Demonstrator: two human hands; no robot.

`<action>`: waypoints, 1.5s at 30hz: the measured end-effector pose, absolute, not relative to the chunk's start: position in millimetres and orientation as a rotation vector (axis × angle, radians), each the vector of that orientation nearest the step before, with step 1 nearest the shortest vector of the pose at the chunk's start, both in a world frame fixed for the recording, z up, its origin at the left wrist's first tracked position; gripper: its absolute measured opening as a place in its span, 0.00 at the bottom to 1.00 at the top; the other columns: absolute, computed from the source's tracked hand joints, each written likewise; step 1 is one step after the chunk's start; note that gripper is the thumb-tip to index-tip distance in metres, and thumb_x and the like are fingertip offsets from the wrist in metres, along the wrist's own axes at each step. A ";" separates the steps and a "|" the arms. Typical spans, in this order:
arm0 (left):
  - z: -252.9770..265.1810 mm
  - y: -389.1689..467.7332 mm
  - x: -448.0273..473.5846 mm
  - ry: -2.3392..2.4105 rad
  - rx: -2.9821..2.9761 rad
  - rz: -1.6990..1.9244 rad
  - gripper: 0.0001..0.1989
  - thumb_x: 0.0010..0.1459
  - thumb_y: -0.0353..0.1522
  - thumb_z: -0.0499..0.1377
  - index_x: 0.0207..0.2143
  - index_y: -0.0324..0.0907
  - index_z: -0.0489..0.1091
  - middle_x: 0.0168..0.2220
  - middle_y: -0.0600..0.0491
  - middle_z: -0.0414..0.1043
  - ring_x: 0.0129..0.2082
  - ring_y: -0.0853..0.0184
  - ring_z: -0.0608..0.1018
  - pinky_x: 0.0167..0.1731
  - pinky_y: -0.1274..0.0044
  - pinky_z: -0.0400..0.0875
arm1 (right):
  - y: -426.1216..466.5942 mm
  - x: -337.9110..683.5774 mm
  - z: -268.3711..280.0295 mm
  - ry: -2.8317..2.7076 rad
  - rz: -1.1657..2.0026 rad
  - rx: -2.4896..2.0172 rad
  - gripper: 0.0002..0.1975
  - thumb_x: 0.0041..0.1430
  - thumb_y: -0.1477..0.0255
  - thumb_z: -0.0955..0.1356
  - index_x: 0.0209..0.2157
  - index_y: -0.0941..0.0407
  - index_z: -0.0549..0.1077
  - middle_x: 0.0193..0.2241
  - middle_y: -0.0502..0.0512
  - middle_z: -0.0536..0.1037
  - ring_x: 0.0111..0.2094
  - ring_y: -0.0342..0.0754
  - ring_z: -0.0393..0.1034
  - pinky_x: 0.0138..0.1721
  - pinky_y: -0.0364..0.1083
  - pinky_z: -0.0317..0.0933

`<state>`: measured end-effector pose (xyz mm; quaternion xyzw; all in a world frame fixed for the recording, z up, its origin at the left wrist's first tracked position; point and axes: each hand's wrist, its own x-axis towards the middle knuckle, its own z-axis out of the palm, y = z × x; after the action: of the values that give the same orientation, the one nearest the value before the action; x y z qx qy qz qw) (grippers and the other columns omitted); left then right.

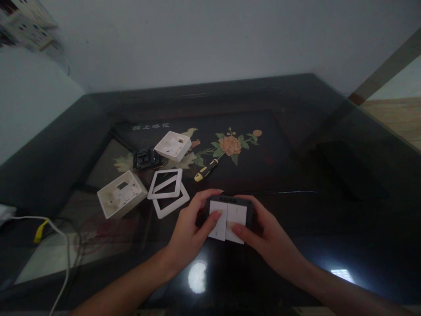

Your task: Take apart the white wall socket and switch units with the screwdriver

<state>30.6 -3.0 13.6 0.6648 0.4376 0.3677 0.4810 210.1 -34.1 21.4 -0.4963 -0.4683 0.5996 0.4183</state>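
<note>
Between my two hands is a two-rocker wall switch (236,216), a dark module with two white rockers facing up. My left hand (194,219) grips its left side, thumb pressed on the left rocker. From the right, my right hand (263,228) holds the other side, its thumb lying on the right rocker near the middle seam. The rockers sit slightly uneven with each other. Fingers under the switch are hidden. Beyond my left hand lie two white square frames (164,196), one overlapping the other, and a yellow-and-black screwdriver (206,170).
Two white mounting boxes (113,202) and a second dark module (144,159) lie on the left of the glossy dark table (296,175). Small thin screws seem to lie near that module. A white cable (67,245) with a yellow tag runs along the left edge.
</note>
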 end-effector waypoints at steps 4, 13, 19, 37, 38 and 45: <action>5.0 -4.3 28.2 1.093 1.747 0.876 0.15 0.65 0.31 0.55 0.53 0.49 0.64 0.44 0.55 0.74 0.41 0.67 0.77 0.40 0.77 0.73 | -34.7 209.4 20.9 -1.185 1.493 -1.280 0.17 0.55 0.69 0.69 0.47 0.51 0.65 0.41 0.52 0.76 0.41 0.47 0.73 0.41 0.47 0.70; 3.3 -3.5 30.2 1.117 1.762 0.883 0.13 0.66 0.31 0.52 0.53 0.47 0.63 0.44 0.53 0.73 0.42 0.65 0.76 0.42 0.75 0.70 | -38.8 207.6 15.6 -1.213 1.483 -1.258 0.18 0.57 0.68 0.69 0.49 0.50 0.66 0.43 0.51 0.77 0.44 0.46 0.72 0.45 0.47 0.68; 1.2 -3.9 30.0 1.125 1.750 0.880 0.13 0.66 0.31 0.52 0.52 0.47 0.63 0.44 0.53 0.72 0.41 0.66 0.75 0.43 0.75 0.69 | -37.3 206.1 15.5 -1.182 1.501 -1.211 0.17 0.57 0.70 0.69 0.49 0.50 0.67 0.44 0.51 0.78 0.45 0.46 0.73 0.47 0.47 0.68; 13.5 -4.3 35.3 0.912 1.343 0.797 0.25 0.57 0.32 0.63 0.55 0.49 0.59 0.48 0.54 0.70 0.46 0.65 0.74 0.46 0.76 0.70 | -30.7 210.3 16.6 -1.087 1.561 -1.168 0.15 0.56 0.68 0.69 0.46 0.53 0.69 0.42 0.53 0.80 0.44 0.46 0.75 0.46 0.47 0.69; 12.8 -4.2 34.9 0.912 1.348 0.795 0.24 0.57 0.32 0.63 0.54 0.50 0.60 0.48 0.54 0.70 0.46 0.65 0.74 0.46 0.76 0.70 | -30.6 210.1 16.9 -1.083 1.564 -1.166 0.14 0.56 0.68 0.69 0.45 0.53 0.69 0.42 0.52 0.80 0.44 0.46 0.75 0.46 0.47 0.69; 12.3 -0.9 30.1 0.902 1.370 0.808 0.19 0.59 0.33 0.62 0.52 0.48 0.63 0.46 0.54 0.71 0.43 0.66 0.75 0.41 0.78 0.71 | -33.3 210.8 20.7 -1.066 1.605 -1.162 0.14 0.57 0.68 0.70 0.45 0.53 0.70 0.41 0.52 0.79 0.42 0.45 0.74 0.43 0.45 0.69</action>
<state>30.1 -0.9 12.3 0.5936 0.3906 0.3500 0.6103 210.8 -33.3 20.7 -0.4661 -0.4276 0.6435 0.4311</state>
